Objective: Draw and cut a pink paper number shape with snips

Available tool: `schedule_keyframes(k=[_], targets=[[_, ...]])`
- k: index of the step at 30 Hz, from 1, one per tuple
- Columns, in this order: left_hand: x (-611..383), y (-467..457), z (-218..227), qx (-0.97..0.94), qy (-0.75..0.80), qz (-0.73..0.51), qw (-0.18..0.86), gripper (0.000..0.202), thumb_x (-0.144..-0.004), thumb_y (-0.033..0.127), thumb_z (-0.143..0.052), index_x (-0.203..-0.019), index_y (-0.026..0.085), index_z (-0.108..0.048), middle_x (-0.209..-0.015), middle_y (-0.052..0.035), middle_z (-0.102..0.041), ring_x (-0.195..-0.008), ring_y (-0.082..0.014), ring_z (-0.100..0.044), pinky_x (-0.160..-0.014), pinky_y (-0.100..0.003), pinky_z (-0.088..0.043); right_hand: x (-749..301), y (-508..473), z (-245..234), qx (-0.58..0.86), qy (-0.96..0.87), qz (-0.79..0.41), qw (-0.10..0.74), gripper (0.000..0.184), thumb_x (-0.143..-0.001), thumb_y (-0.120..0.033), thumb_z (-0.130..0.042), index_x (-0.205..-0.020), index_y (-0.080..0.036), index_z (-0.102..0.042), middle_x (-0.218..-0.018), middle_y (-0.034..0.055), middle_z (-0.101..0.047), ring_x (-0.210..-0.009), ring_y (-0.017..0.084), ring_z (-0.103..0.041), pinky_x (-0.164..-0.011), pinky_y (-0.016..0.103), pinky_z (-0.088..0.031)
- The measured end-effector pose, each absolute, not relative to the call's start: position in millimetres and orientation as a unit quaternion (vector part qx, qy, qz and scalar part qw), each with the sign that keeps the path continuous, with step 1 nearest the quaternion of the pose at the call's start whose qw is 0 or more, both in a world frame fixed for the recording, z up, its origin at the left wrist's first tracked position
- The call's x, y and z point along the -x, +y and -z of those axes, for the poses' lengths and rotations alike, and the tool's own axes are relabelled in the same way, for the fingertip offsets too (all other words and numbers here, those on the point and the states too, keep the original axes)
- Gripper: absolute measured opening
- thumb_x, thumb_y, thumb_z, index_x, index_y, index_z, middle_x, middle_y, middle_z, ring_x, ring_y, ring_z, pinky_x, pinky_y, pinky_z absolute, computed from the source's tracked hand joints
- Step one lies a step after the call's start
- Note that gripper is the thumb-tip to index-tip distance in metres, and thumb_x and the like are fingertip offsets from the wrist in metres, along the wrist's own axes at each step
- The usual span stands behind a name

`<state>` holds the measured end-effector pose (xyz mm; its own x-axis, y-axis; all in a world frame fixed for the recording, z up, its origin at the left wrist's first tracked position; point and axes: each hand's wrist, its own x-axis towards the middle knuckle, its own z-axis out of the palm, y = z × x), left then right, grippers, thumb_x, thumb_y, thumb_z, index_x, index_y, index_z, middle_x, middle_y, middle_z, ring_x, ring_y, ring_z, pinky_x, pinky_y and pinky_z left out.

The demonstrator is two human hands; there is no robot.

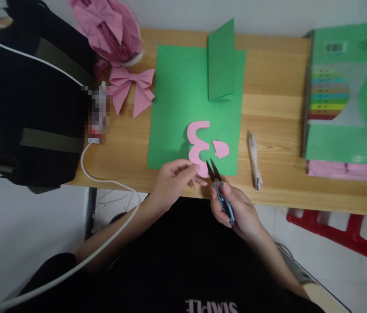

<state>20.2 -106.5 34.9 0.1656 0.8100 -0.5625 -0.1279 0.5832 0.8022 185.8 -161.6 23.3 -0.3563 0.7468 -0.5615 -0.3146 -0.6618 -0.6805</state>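
Observation:
My left hand (177, 179) pinches the lower end of a curvy pink paper cutout (195, 150), shaped like a rounded 3 turned round. In my right hand (235, 204) is a pair of blue-handled thread snips (221, 198), their dark blades parted and pointing up at the cutout's lower right edge. A small pink paper scrap (221, 149) with a rounded side lies just right of the cutout. Beneath them is a green paper sheet (176, 100) on the wooden table. Near its top right stands a folded green card (220, 63).
Right of the sheet lies a pen (254, 161). A green paper pack (349, 95) sits on pink paper at the far right. Pink paper bow (131, 87), folded pink paper bundle (111, 30) and black bag (33, 95) occupy the left. A white cable (118, 182) crosses my left forearm.

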Motion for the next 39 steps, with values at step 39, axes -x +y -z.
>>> schedule_keyframes(k=[39], targets=[[-19.3,-107.0,-33.1,-0.328,0.563,-0.310,0.692,0.017,-0.078,0.032,-0.068,-0.074,0.016,-0.070,-0.068,-0.0036,-0.077,-0.064,-0.0152,-0.075,-0.064,-0.025,-0.059,-183.3,-161.4,-25.8,0.459,-0.246,-0.789,0.326,0.045,-0.094,-0.063,-0.054,-0.081,-0.020,-0.053,-0.040,-0.0104,-0.039,-0.034,0.007,-0.022,-0.035,0.021,-0.017]])
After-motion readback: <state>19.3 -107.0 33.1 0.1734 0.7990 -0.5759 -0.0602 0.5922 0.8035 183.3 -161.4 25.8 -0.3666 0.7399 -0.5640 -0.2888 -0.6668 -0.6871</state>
